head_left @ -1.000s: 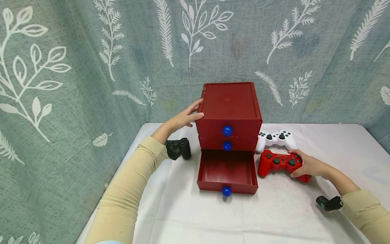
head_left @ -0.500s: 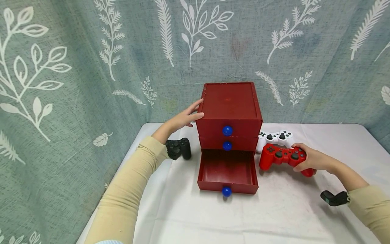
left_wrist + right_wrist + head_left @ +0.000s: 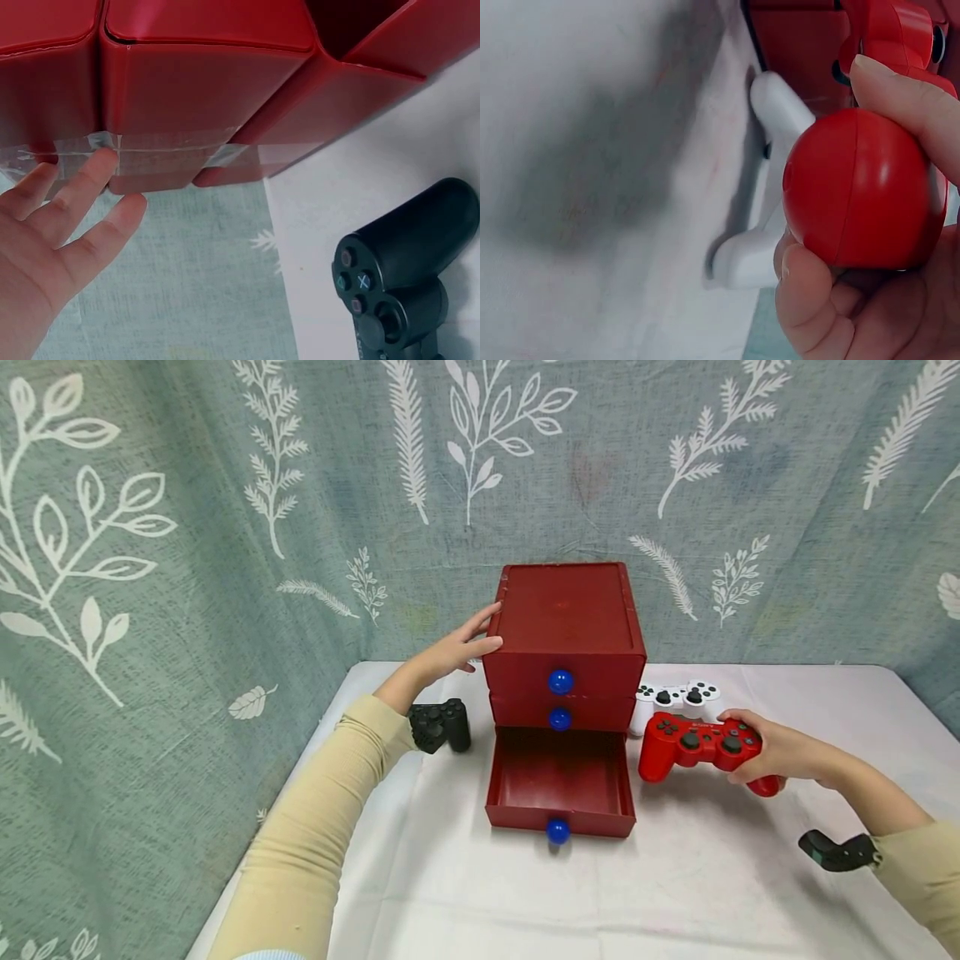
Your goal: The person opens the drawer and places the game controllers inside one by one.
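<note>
Cabinet (image 3: 564,610) is standing on table (image 3: 450,881) before curtain (image 3: 540,518); left controller (image 3: 454,727) lying near; at right, held controller (image 3: 699,745) hovering before rear controller (image 3: 678,695).

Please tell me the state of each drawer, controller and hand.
Top drawer: closed
Middle drawer: closed
Bottom drawer: pulled open
Red controller: held above table
White controller: resting on table
Black controller: resting on table
Left hand: fingers extended, at cabinet edge
Right hand: gripping red controller
</note>
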Available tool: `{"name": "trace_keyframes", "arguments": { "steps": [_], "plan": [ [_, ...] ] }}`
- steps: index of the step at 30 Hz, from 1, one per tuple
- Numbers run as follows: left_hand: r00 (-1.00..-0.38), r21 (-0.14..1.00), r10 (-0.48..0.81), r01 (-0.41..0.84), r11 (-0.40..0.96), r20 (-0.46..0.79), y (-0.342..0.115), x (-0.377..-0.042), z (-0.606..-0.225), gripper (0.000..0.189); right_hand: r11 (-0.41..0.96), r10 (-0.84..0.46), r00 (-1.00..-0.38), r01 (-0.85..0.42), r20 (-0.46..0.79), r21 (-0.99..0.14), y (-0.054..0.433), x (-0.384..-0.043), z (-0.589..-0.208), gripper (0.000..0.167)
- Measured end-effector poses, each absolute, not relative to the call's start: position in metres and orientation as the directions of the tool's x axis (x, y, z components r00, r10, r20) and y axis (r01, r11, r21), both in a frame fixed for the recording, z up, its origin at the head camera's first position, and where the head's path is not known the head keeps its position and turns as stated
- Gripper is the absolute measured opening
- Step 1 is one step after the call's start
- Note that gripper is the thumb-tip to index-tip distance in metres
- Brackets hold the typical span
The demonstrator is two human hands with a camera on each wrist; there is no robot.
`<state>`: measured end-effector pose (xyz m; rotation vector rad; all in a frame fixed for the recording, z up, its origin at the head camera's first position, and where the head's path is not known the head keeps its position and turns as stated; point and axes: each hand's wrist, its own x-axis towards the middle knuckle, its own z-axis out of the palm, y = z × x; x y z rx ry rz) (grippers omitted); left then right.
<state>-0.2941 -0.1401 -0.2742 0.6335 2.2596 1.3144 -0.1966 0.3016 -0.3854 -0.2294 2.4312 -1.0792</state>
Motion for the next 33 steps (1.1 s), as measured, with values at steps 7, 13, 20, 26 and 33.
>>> {"name": "trace_keyframes", "arguments": {
  "steps": [7,13,20,26,33],
  "plan": [
    [-0.795,0.881,0.588,0.162,0.444,-0.151,-0.140,-0.293,-0.273,0.068,0.660,-0.346,-0.871,0.037,-0.347,-0.751,0.284,-0.190,-0.376,0.085],
    [-0.796,0.882,0.588,0.165,0.442,-0.145,-0.141,-0.297,-0.277,0.070,0.657,-0.361,-0.871,0.016,-0.334,-0.754,0.263,-0.187,-0.367,0.087],
    [-0.804,0.880,0.579,0.171,0.443,-0.135,-0.145,-0.315,-0.296,0.066,0.644,-0.405,-0.861,-0.031,-0.306,-0.765,0.242,-0.187,-0.360,0.085],
    [-0.812,0.875,0.570,0.184,0.447,-0.121,-0.145,-0.314,-0.297,0.066,0.646,-0.411,-0.863,-0.048,-0.293,-0.762,0.228,-0.186,-0.359,0.087],
    [-0.813,0.872,0.570,0.188,0.452,-0.120,-0.145,-0.313,-0.298,0.067,0.671,-0.397,-0.873,-0.067,-0.282,-0.738,0.209,-0.184,-0.360,0.082]
  ]
}}
